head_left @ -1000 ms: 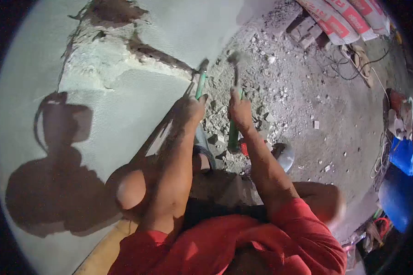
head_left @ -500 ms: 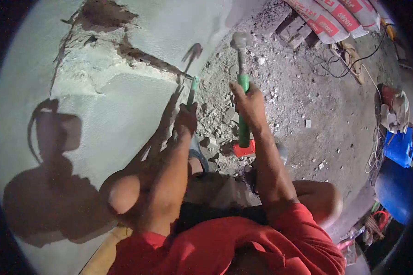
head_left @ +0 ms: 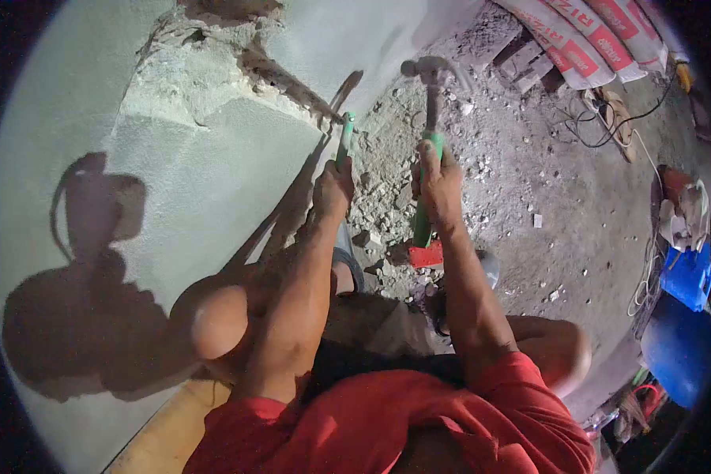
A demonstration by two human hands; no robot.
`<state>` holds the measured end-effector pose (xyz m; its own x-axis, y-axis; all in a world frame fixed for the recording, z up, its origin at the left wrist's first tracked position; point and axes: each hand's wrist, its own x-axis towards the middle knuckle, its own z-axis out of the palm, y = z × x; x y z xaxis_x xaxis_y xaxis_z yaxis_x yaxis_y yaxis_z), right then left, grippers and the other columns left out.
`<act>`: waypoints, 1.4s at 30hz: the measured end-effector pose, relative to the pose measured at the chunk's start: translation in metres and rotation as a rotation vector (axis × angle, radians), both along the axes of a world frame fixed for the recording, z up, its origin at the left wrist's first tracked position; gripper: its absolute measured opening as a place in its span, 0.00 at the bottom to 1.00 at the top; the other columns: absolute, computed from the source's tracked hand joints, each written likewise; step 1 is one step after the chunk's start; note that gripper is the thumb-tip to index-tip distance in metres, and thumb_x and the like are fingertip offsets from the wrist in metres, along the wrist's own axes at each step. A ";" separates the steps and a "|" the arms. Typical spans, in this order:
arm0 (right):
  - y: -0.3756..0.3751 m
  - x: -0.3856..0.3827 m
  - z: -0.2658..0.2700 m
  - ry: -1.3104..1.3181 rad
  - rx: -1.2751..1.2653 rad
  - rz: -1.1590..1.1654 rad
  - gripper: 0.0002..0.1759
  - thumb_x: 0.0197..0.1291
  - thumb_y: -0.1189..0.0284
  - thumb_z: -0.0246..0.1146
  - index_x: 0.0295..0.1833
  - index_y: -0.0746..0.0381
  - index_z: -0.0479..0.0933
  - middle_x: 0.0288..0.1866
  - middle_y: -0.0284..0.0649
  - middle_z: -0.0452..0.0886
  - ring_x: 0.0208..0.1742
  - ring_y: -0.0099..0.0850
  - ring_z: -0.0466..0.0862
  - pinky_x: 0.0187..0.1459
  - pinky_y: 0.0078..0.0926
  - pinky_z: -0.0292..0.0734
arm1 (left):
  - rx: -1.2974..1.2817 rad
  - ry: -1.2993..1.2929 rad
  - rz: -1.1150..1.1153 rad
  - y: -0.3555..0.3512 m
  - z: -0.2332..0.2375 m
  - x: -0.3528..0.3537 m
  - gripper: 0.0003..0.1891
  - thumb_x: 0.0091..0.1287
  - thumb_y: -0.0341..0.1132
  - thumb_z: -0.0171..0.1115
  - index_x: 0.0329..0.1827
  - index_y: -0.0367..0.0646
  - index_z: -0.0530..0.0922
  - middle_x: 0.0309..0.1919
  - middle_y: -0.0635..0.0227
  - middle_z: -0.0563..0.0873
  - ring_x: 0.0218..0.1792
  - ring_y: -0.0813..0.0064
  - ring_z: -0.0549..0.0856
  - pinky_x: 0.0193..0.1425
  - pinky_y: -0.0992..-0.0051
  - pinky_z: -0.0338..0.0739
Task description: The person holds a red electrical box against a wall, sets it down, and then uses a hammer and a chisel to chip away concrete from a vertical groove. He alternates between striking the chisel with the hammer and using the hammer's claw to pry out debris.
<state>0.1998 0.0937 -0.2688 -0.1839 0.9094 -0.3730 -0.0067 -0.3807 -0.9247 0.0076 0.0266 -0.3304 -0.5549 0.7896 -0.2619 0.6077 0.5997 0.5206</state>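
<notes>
My left hand (head_left: 334,188) is closed around a green-handled chisel (head_left: 346,138), whose top end is close to the broken groove (head_left: 288,85) in the grey plastered wall (head_left: 205,182). The chisel's tip cannot be made out clearly. In my right hand (head_left: 441,188) is a claw hammer (head_left: 434,110), gripped by its green handle with the thumb along it. Its head is up and away from me, apart from the chisel, with the claw toward the right. A red object (head_left: 426,254) lies on the floor below the hammer's handle end.
Broken rubble (head_left: 395,142) covers the floor along the wall. Printed sacks (head_left: 581,47) are stacked at the back right, with a dark cable (head_left: 608,138) near them. Farther right are a blue container (head_left: 686,276) and a pale cord (head_left: 648,268). A yellowish board (head_left: 170,426) lies at lower left.
The hammer has turned so its head shows side-on, claw to the right. Both hands appear slightly farther up and right in view, and the wall has shifted as the camera moved.
</notes>
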 end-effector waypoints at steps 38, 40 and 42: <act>-0.014 -0.003 0.004 0.050 -0.062 -0.131 0.30 0.73 0.45 0.48 0.38 0.64 0.73 0.18 0.34 0.73 0.15 0.24 0.72 0.18 0.26 0.68 | -0.308 0.256 -0.152 0.014 0.045 0.000 0.15 0.69 0.36 0.50 0.49 0.35 0.79 0.43 0.41 0.86 0.47 0.40 0.85 0.52 0.49 0.79; -0.011 0.001 0.004 0.076 -0.079 -0.149 0.30 0.73 0.45 0.49 0.39 0.64 0.73 0.18 0.34 0.73 0.15 0.24 0.72 0.17 0.25 0.68 | -0.382 0.272 -0.140 0.023 0.046 -0.001 0.19 0.70 0.41 0.51 0.51 0.34 0.80 0.47 0.41 0.85 0.51 0.41 0.84 0.55 0.49 0.78; -0.012 0.001 -0.002 0.104 -0.102 -0.174 0.29 0.73 0.46 0.49 0.39 0.64 0.73 0.19 0.34 0.73 0.15 0.24 0.72 0.17 0.25 0.67 | -0.427 0.288 -0.186 0.034 0.049 0.001 0.19 0.70 0.41 0.50 0.50 0.35 0.80 0.48 0.42 0.85 0.51 0.43 0.84 0.56 0.51 0.78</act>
